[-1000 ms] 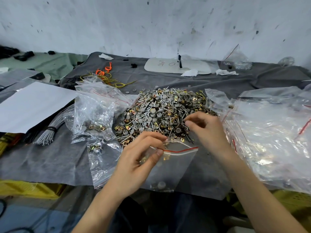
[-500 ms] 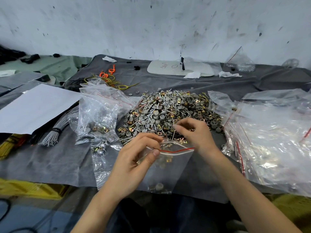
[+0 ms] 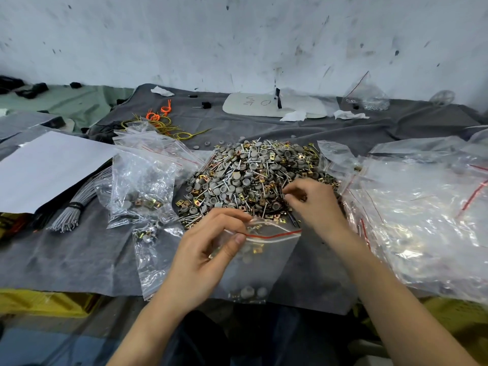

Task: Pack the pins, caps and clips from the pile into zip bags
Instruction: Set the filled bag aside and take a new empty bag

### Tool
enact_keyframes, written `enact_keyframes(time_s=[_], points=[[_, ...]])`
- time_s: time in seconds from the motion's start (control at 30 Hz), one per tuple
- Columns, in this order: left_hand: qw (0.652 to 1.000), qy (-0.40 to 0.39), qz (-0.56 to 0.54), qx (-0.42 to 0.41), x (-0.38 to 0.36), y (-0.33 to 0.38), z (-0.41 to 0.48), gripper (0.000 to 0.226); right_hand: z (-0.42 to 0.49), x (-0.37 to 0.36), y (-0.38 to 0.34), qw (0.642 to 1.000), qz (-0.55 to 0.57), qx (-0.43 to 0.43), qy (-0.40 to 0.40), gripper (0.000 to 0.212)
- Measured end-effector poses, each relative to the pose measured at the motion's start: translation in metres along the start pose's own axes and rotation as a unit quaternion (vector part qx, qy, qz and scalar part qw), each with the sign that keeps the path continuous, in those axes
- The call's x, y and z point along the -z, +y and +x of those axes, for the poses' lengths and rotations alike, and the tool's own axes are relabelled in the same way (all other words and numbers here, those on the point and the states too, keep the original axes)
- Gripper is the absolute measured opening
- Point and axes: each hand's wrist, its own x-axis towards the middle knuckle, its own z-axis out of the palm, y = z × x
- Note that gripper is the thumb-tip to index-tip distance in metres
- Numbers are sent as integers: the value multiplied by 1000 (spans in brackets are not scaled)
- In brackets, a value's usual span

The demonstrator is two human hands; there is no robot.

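Note:
A heap of metal pins, grey round caps and gold clips, the pile (image 3: 253, 175), lies on the grey cloth (image 3: 79, 249) in the middle of the table. My left hand (image 3: 208, 249) pinches the mouth of a clear zip bag (image 3: 264, 262) with a red seal line, held open at the near edge of the pile. A few caps and clips lie in the bag's bottom. My right hand (image 3: 314, 204) reaches into the pile's right near side with curled fingers picking at small parts; what it holds is hidden.
Filled zip bags (image 3: 142, 180) lie left of the pile, and a big heap of empty bags (image 3: 422, 207) fills the right. A white sheet (image 3: 50, 167) and grey wire bundle (image 3: 76, 202) sit far left. Orange and yellow ties (image 3: 163, 120) and a white board (image 3: 272, 105) lie behind.
My right hand has shifted from just over the bag's mouth back and right into the pile. My left hand keeps its hold on the open bag.

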Motion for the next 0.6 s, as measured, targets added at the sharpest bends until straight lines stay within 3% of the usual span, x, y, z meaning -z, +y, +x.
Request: enact_keyframes(time_s=[0.13, 0.37, 0.5, 0.6], points=[[1000, 3, 4, -2, 3, 3, -1, 21, 17, -38, 25, 995, -79, -37, -48, 13], [1000, 12, -9, 10, 8, 1, -2, 18, 14, -54, 28, 994, -107, 24, 4, 11], [1000, 14, -3, 10, 8, -2, -2, 18, 6, -28, 3, 994, 100, -22, 43, 12], [1000, 14, 0, 8, 8, -5, -2, 19, -4, 9, -35, 969, 243, 44, -15, 16]])
